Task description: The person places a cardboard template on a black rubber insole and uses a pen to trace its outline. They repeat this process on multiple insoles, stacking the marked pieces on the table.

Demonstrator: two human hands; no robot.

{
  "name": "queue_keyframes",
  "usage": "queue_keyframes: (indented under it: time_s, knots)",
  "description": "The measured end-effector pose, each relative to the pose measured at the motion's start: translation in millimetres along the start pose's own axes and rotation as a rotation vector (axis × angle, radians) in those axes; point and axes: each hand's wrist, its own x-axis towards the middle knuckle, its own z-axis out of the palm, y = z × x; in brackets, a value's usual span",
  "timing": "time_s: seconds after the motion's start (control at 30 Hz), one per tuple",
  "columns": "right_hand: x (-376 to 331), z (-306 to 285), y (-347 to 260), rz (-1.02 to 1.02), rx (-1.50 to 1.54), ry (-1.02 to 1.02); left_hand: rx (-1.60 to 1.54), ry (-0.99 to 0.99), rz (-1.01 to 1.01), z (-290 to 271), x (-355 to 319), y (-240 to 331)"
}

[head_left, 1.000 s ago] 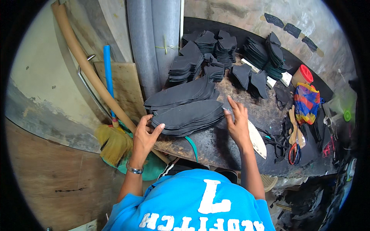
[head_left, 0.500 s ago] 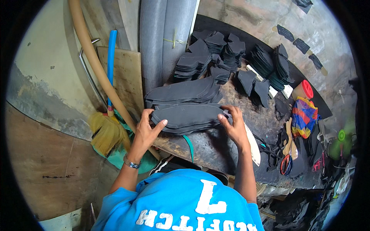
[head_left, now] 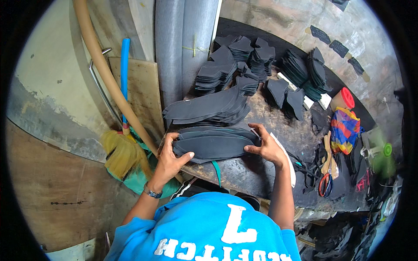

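A person's 2 hands clasp a stack of black sole-shaped cutouts at the near edge of a dark worktable. The left hand curls around the stack's left end, thumb on top; the right hand closes on its right end, fingers wrapped over the edge. A second, fanned pile of cutouts lies just behind. Smaller black stacks crowd the table's far side. Red-handled scissors lie to the right, a broom stands left of the table.
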Motion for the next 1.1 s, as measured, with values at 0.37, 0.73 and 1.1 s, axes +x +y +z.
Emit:
queue_keyframes:
  time_s: [0.37, 0.73, 1.1]
  knots:
    - [-37, 17, -19, 0.028, -0.349, -0.008, -0.163, -0.137, 0.158, 10, -19, 4]
    - [-79, 38, -25, -0.09, -0.561, 0.174, 0.054, -0.278, 0.375, 5, -11, 0]
    - [-77, 56, -27, -0.174, -0.699, 0.187, 0.524, -0.339, 0.502, -4, -6, 15]
